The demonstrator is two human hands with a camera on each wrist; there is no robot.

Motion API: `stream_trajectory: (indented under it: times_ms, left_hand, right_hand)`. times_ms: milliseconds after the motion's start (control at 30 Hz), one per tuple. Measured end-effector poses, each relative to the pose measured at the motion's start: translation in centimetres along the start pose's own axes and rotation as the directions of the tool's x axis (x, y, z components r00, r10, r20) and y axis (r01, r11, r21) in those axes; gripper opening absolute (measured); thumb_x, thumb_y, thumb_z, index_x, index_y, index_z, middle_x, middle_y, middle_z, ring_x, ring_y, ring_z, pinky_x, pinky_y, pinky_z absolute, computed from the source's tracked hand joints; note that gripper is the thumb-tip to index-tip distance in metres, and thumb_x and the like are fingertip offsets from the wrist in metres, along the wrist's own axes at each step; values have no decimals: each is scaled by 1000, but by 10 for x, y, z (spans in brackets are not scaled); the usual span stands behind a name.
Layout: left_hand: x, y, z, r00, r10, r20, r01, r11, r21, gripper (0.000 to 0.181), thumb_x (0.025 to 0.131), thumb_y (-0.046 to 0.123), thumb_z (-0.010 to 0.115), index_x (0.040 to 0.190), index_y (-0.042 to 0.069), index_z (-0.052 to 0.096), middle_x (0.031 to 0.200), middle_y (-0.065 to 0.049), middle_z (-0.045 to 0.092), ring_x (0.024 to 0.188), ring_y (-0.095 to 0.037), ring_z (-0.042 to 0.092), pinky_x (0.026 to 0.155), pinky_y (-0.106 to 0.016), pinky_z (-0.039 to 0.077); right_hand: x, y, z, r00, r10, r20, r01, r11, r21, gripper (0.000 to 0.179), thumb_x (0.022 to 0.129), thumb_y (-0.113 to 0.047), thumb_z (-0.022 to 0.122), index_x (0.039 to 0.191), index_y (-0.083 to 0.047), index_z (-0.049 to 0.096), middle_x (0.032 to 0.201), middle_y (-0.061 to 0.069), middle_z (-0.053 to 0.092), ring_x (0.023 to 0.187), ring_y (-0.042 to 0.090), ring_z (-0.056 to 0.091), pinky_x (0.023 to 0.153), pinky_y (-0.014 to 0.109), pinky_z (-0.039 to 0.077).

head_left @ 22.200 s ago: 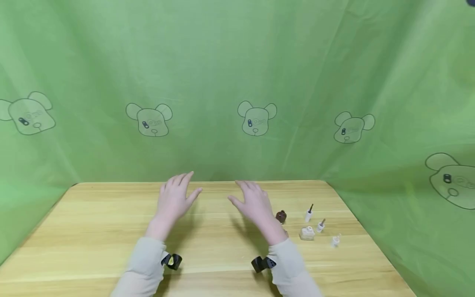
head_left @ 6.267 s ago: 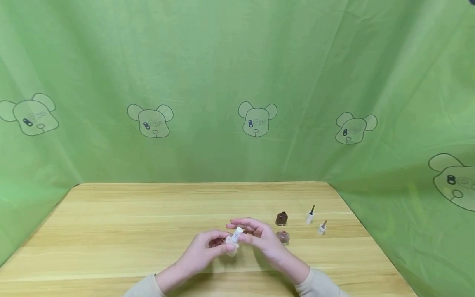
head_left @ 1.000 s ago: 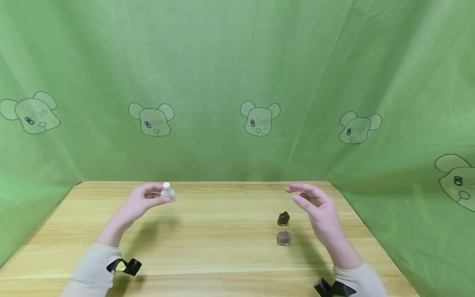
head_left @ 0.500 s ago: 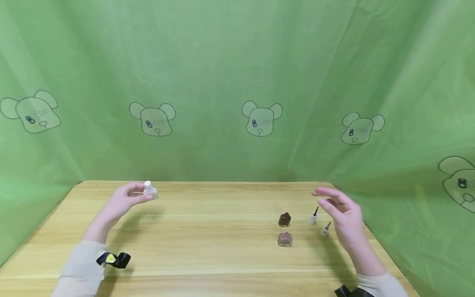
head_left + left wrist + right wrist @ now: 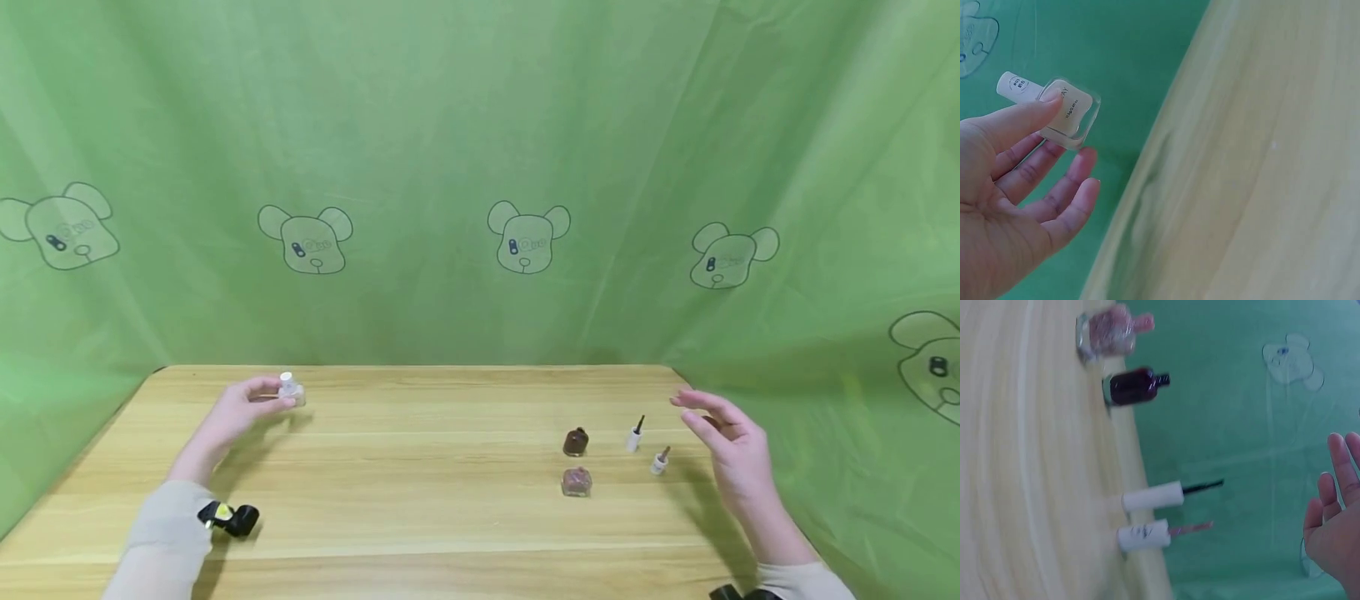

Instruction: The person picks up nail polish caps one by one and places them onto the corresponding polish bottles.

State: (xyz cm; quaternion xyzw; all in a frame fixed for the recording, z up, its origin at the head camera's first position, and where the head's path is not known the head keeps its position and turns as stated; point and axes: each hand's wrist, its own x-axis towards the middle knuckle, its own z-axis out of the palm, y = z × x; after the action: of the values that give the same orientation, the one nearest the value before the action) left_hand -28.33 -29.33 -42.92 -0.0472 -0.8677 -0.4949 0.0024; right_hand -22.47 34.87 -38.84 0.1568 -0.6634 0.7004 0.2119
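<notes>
At the far left of the table, my left hand (image 5: 236,410) pinches a clear nail polish bottle (image 5: 1079,115) between thumb and fingers. Its white cap (image 5: 1017,87) is on, and pale polish shows inside the glass. My right hand (image 5: 738,454) hovers at the right side, holding nothing, its fingers loosely bent. Left of it stand two uncapped nail polish bottles, one dark brown-red (image 5: 576,443) and one glittery pink (image 5: 576,482). Between those and the hand are two white brush caps, one with a dark brush (image 5: 634,439), one with a pinkish brush (image 5: 659,464), both standing brush up.
The wooden table (image 5: 420,500) ends at a green curtain (image 5: 420,167) printed with bear heads, hanging behind and along both sides. A black wrist camera (image 5: 228,518) is strapped to the left sleeve.
Over the last second, my left hand has carried the capped bottle farther left. My right hand has drawn away to the right, uncovering the two brush caps. Earlier, the white cap was off that bottle.
</notes>
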Motion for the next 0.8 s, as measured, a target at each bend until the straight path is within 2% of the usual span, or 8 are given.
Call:
stream_trajectory:
  times_ms: [167, 333, 433, 633, 800]
  left_hand:
    - [7, -10, -2, 1000, -5, 25, 4, 1000, 15, 61, 90, 34, 68, 135, -3, 49, 131, -25, 58, 101, -4, 58, 95, -36, 52]
    - [12, -19, -6, 998, -12, 62, 11, 1000, 26, 59, 91, 32, 68, 133, -6, 49, 131, -27, 57, 108, -15, 59, 92, -35, 52]
    - [15, -24, -8, 996, -25, 80, 22, 999, 40, 57, 91, 30, 68, 131, -7, 50, 130, -28, 58, 109, -18, 59, 88, -32, 51]
    - [19, -31, -12, 992, -37, 122, 30, 998, 57, 57, 89, 25, 70, 129, -10, 49, 126, -29, 60, 100, -9, 60, 85, -26, 48]
    - [23, -31, -12, 988, -51, 146, 48, 999, 25, 58, 87, 21, 72, 129, -11, 50, 123, -26, 63, 94, -2, 59, 84, -20, 49]
  right_hand:
    - [3, 13, -18, 999, 26, 23, -28, 996, 90, 34, 93, 13, 49, 125, 5, 58, 111, -3, 72, 107, 7, 64, 95, 14, 46]
    - [4, 27, -36, 995, 68, 80, -78, 987, 142, 38, 96, 12, 45, 130, 0, 56, 117, -3, 71, 110, 7, 62, 90, 16, 46]
    - [3, 34, -47, 983, 117, 141, -136, 982, 133, 40, 98, 9, 43, 133, -5, 54, 122, -5, 68, 112, 4, 60, 88, 16, 46]
    - [2, 44, -65, 928, 207, 310, -242, 967, 79, 45, 99, 7, 40, 141, -10, 46, 131, -10, 61, 118, -1, 54, 94, 15, 42]
    - [2, 53, -76, 884, 267, 384, -308, 950, 47, 50, 98, 9, 39, 143, -12, 43, 135, -11, 57, 119, -1, 54, 94, 18, 44]
